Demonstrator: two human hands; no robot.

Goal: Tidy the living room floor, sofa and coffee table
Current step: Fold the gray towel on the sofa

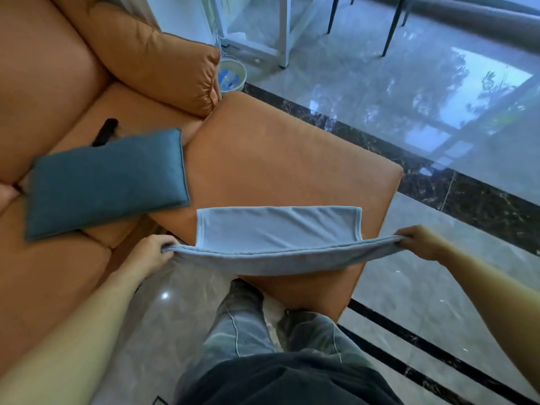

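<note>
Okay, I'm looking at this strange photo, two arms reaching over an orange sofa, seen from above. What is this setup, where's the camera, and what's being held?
No machine here: a person wears one wide-angle camera on the head, looking down at their own arms and legs. The left hand and right hand each grip one end of a folded light blue cloth, stretched between them over the end of the orange sofa. On the sofa lie a teal cushion and, behind it, a black object too unclear to name. A small bin stands beyond.
</note>
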